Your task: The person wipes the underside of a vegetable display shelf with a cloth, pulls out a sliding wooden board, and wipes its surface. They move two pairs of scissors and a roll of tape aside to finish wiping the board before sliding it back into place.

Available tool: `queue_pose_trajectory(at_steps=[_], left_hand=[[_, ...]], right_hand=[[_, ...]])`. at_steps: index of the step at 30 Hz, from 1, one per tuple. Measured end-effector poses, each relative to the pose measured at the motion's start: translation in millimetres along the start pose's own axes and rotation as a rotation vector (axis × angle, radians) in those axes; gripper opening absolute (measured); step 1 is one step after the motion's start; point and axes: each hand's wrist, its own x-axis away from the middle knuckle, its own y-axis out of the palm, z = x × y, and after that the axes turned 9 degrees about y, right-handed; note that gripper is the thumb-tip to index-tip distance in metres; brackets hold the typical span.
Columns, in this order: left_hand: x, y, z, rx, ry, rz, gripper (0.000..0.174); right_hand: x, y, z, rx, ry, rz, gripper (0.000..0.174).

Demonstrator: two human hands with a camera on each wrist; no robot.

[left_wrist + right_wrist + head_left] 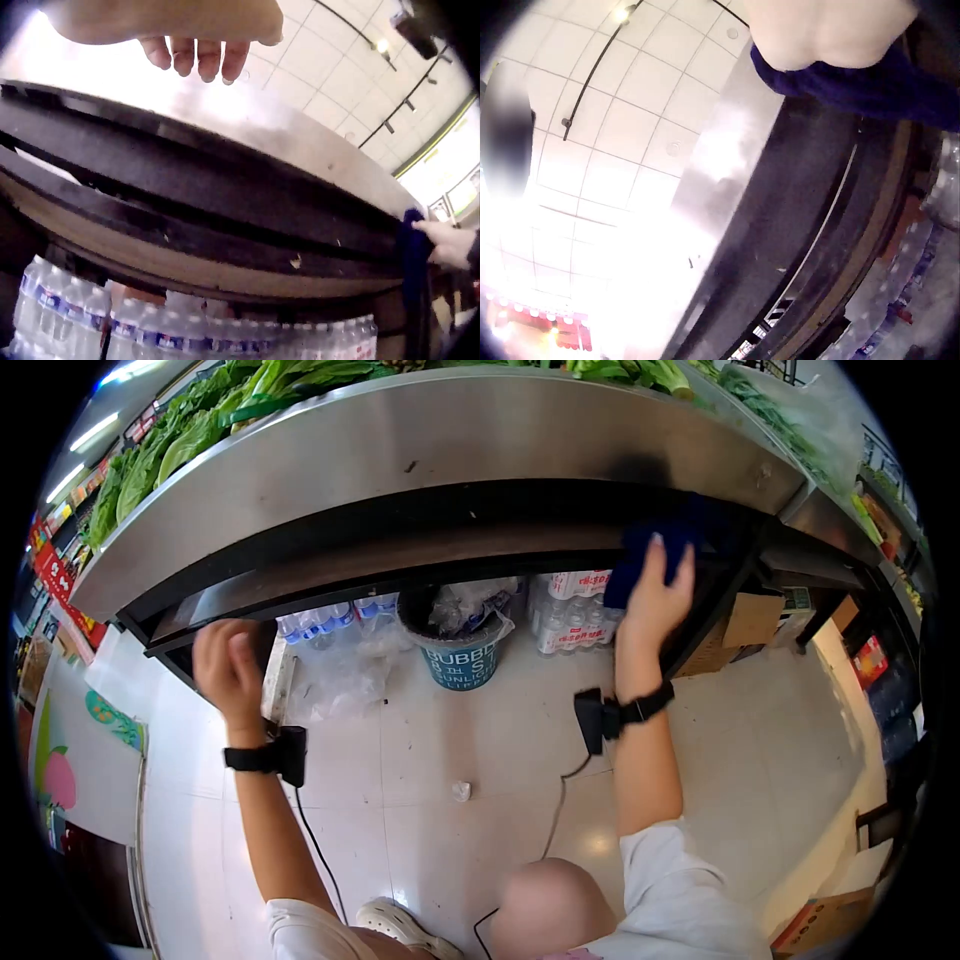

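A dark blue cloth [622, 575] is held in my right hand [660, 600] at the right end of the display stand's dark lower frame [440, 550], just under its metal front panel [440, 445]. In the left wrist view the cloth [415, 259] hangs down along the frame's end. The right wrist view shows it bunched under the hand [829, 34]. My left hand [228, 670] is raised near the frame's left corner, fingers loosely bent and holding nothing. In the left wrist view its fingers [206, 60] overlap the bright panel.
Leafy greens [200, 435] lie on top of the stand. Beneath it are a lettered bin [460, 660] with plastic inside, packs of bottles [575, 615] and clear plastic wrap [345, 680]. Cardboard boxes [750, 620] stand at the right. A crumpled scrap [461, 790] lies on the tiled floor.
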Motion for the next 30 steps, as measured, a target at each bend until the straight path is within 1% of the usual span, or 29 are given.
queue_pose_trajectory(at_steps=[2,4,5,6,8,10,12,14,15,16,18,19,20,23,24,25,27,28,30], left_hand=[[9.8,-20.0,-31.6,0.14,-0.185,0.065,0.029],[18.9,-38.7,-66.0,0.267,-0.293,0.232,0.037],[17.8,-48.3,-76.3,0.23,-0.273,0.305,0.042],[18.6,-58.8,-86.8,0.196,-0.254,0.373,0.046],[35.9,-77.8,-112.7,0.098,-0.268,0.442,0.052],[53.3,-85.8,-128.3,0.136,-0.268,0.589,0.055],[61.7,-92.7,-127.8,0.129,-0.317,0.651,0.057],[72.9,-101.5,-134.6,0.172,-0.387,0.65,0.061],[90.9,-111.3,-148.2,0.232,-0.357,0.586,0.058],[94.0,-113.6,-148.2,0.221,-0.397,0.623,0.058],[100.2,-118.0,-150.1,0.195,-0.448,0.64,0.061],[100.9,-119.5,-151.2,0.208,-0.477,0.644,0.065],[100.7,-118.1,-150.8,0.247,-0.467,0.62,0.065],[102.7,-113.3,-149.3,0.336,-0.444,0.523,0.066],[104.1,-109.9,-149.0,0.362,-0.436,0.523,0.066],[101.4,-105.8,-144.1,0.39,-0.428,0.518,0.067],[95.2,-95.2,-135.5,0.442,-0.397,0.507,0.067],[92.3,-91.8,-132.6,0.476,-0.375,0.456,0.068],[91.1,-87.6,-129.2,0.435,-0.322,0.327,0.07]], right_hand=[[7.5,34.4,6.6,0.213,-0.062,-0.069,0.053],[15.8,66.5,16.4,0.323,-0.315,-0.084,0.054],[29.6,81.3,7.4,0.4,-0.348,-0.057,0.049],[46.5,94.8,-0.9,0.409,-0.288,-0.034,0.049],[80.3,113.5,-1.2,0.41,-0.344,-0.032,0.049],[129.8,136.5,-12.7,0.406,-0.351,-0.082,0.046],[177.8,160.3,-20.0,0.441,-0.426,-0.117,0.044],[224.7,183.7,-22.4,0.435,-0.464,-0.259,0.047],[247.7,193.0,-26.4,0.447,-0.519,-0.375,0.046],[270.8,203.1,-32.2,0.454,-0.572,-0.493,0.045],[311.0,225.8,-39.6,0.435,-0.745,-0.567,0.042],[312.4,226.6,-39.9,0.455,-0.801,-0.57,0.048],[311.0,227.2,-40.0,0.474,-0.859,-0.575,0.055],[277.8,213.2,-40.6,0.489,-1.021,-0.623,0.047],[261.2,206.2,-38.1,0.51,-1.07,-0.629,0.039],[242.4,196.6,-36.7,0.534,-1.106,-0.625,0.036],[200.7,170.9,-32.1,0.548,-1.063,-0.657,0.04],[175.9,154.6,-29.4,0.557,-1.048,-0.667,0.043],[123.6,124.7,-14.7,0.564,-1.086,-0.602,0.049]])
